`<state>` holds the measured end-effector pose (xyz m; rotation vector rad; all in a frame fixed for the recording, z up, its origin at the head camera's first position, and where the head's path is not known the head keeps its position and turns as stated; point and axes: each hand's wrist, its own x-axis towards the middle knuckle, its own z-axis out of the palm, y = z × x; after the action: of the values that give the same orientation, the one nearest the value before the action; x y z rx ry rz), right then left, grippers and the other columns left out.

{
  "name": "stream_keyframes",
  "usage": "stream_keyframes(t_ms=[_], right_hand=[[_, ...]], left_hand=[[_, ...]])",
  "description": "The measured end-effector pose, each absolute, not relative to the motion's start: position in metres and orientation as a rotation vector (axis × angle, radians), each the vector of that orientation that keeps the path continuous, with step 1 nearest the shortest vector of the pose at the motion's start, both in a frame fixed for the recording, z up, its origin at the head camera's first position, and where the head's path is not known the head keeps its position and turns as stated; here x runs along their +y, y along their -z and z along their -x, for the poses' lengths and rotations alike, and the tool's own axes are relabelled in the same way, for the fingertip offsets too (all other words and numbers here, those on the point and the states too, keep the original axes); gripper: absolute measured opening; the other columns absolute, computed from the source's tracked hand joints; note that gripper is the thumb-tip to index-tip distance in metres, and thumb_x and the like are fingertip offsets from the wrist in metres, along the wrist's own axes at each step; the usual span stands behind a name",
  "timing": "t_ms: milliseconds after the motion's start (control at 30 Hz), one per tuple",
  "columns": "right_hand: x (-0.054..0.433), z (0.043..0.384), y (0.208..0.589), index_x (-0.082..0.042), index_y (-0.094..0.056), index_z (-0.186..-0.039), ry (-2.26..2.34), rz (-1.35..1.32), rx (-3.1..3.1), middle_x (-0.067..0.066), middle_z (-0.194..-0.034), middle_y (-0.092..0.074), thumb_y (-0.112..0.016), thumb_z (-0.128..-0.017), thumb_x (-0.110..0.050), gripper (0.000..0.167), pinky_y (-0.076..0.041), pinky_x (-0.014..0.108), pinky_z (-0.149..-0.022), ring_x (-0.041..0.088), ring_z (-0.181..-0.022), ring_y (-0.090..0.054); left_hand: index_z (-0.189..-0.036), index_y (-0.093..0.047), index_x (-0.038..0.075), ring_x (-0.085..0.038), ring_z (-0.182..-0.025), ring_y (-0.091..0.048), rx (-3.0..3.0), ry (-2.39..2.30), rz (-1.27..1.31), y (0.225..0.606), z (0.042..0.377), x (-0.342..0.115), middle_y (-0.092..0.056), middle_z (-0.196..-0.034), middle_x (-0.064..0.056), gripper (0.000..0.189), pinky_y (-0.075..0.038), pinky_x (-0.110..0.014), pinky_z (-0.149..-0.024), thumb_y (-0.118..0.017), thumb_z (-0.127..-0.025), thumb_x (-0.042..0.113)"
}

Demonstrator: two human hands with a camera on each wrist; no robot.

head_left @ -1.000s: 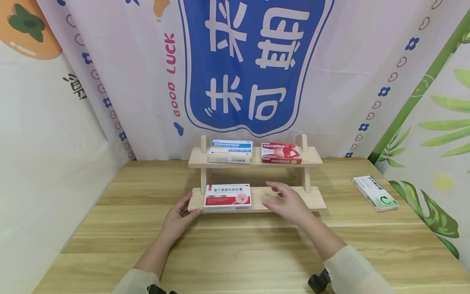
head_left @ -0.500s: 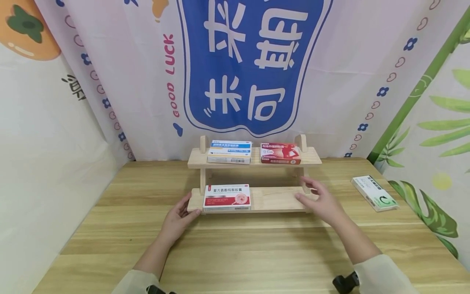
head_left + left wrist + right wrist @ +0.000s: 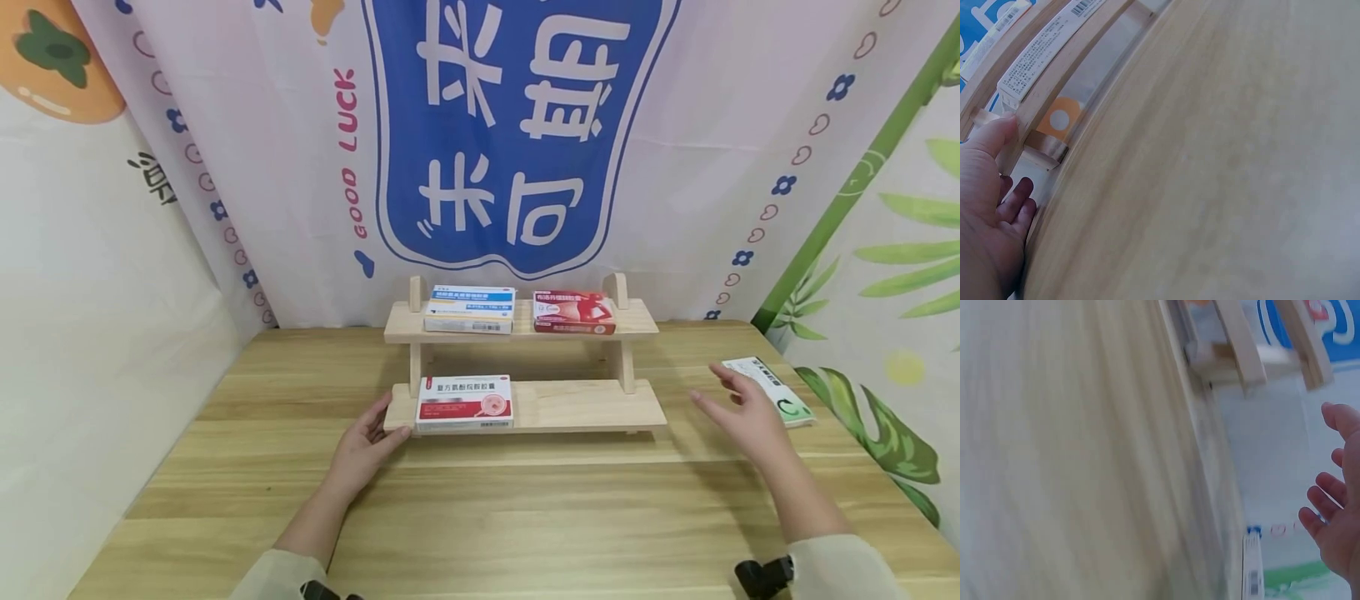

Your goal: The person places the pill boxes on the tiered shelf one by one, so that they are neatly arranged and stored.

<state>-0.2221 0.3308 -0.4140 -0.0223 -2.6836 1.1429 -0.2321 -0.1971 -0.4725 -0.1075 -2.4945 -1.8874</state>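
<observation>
A two-tier wooden display rack [image 3: 585, 408] stands at the back of the table. My left hand [image 3: 364, 450] grips the left end of its lower board; in the left wrist view the thumb lies against the board's edge and the fingers are below it. Beside that hand, a red-and-white medicine box [image 3: 463, 403] lies on the lower tier. My right hand [image 3: 746, 412] holds nothing, fingers relaxed and thumb apart. It is over the table right of the rack, overlapping the left side of a green-and-white medicine box [image 3: 787, 402] in the head view.
On the upper tier lie a blue-and-white medicine box [image 3: 470, 309] and a red medicine box [image 3: 574, 312]. A printed curtain [image 3: 300, 167] hangs right behind the table [image 3: 525, 517], with more printed cloth [image 3: 892, 275] along the right side.
My right hand has moved right, from over the lower tier, past the rack's right end, to the green-and-white medicine box. The left hand has stayed on the rack; the boxes have not moved.
</observation>
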Motion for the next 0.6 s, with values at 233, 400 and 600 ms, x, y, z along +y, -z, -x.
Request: stream_keyframes(t_ms=[233, 400, 600], right_hand=[[0.377, 0.220, 0.429, 0.003, -0.034, -0.148, -1.002, 0.216, -2.729, 0.043, -0.144, -0.031, -0.058, -0.095, -0.045, 0.075, -0.034, 0.071, -0.098, 0.060, -0.127, -0.034], [0.401, 0.220, 0.435, 0.002, -0.030, -0.150, -0.955, 0.304, -2.748, 0.042, -0.149, -0.021, -0.055, -0.096, -0.049, 0.078, -0.027, 0.075, -0.098, 0.064, -0.131, -0.024], [0.419, 0.220, 0.442, 0.003, -0.026, -0.151, -0.923, 0.391, -2.771, 0.043, -0.149, -0.018, -0.053, -0.095, -0.053, 0.083, -0.024, 0.077, -0.099, 0.064, -0.132, -0.021]], left_hand=[[-0.152, -0.034, 0.007, -0.024, -0.142, -0.037, -2.504, 1.883, 0.098, 0.472, 0.232, -0.197, -0.037, -0.156, -0.014, 0.073, -0.035, -0.002, -0.096, -0.071, -0.091, 0.022], [-0.152, -0.034, 0.005, -0.027, -0.143, -0.037, -2.501, 1.868, 0.103, 0.472, 0.231, -0.197, -0.037, -0.156, -0.016, 0.073, -0.034, -0.001, -0.096, -0.071, -0.091, 0.020], [-0.152, -0.034, 0.006, -0.024, -0.143, -0.037, -2.502, 1.863, 0.104, 0.472, 0.231, -0.197, -0.037, -0.156, -0.014, 0.074, -0.035, -0.006, -0.101, -0.072, -0.090, 0.021]])
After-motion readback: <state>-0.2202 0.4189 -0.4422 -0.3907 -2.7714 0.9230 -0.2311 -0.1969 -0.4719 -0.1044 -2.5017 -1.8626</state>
